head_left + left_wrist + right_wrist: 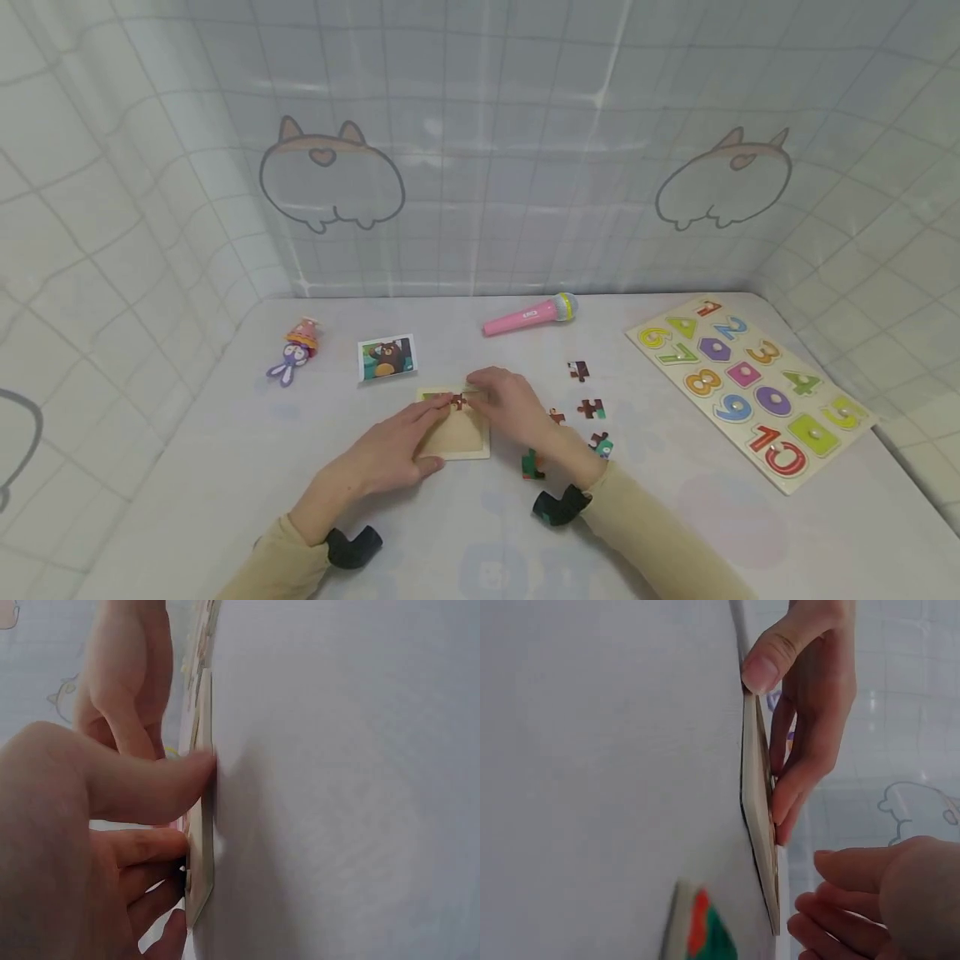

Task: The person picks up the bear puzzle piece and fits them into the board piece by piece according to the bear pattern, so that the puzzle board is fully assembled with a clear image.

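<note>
A small square wooden puzzle tray [459, 440] lies flat on the table, with a few brown and green jigsaw pieces [458, 402] along its far side. My left hand [393, 443] holds the tray, its thumb against the near edge and its fingers resting on the pieces inside. In the left wrist view, that thumb presses the tray's pale edge [201, 847]. My right hand [513, 410] hovers by the tray's far right corner; in the right wrist view its fingers [847, 870] are loosely bent, with nothing visible in them. Several loose jigsaw pieces [592, 408] lie right of the tray.
A bear picture card [386, 357] lies behind the tray, left of a pink toy microphone [528, 317]. A purple rabbit toy [292, 358] sits far left. On the right lies a board of numbers and shapes [742, 404]. Tile-patterned curtains [480, 167] surround the table.
</note>
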A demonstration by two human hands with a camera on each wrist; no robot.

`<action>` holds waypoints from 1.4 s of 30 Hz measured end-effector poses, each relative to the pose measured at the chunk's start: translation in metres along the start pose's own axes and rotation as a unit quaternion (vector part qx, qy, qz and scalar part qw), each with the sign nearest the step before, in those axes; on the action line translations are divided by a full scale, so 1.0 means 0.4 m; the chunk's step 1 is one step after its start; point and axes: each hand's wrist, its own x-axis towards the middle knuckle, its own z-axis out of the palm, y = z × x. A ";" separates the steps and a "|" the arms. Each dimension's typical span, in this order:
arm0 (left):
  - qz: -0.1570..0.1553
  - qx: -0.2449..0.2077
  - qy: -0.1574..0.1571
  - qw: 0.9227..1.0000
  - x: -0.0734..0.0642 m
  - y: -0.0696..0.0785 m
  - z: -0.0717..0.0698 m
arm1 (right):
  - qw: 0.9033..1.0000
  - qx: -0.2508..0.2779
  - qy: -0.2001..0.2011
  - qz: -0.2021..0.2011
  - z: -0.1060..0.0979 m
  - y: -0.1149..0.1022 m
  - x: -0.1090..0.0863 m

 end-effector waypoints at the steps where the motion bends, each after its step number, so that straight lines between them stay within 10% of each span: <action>1: 0.001 0.001 0.000 1.000 0.000 0.000 0.001 | 1.000 0.008 0.003 0.004 -0.007 0.001 -0.006; 23: 0.032 0.019 0.000 0.999 0.008 0.010 0.004 | 0.995 0.005 0.097 0.034 -0.164 0.142 -0.100; 42: 0.052 0.023 0.007 0.998 0.003 0.003 0.009 | 0.988 -0.046 0.077 0.126 -0.252 0.241 -0.101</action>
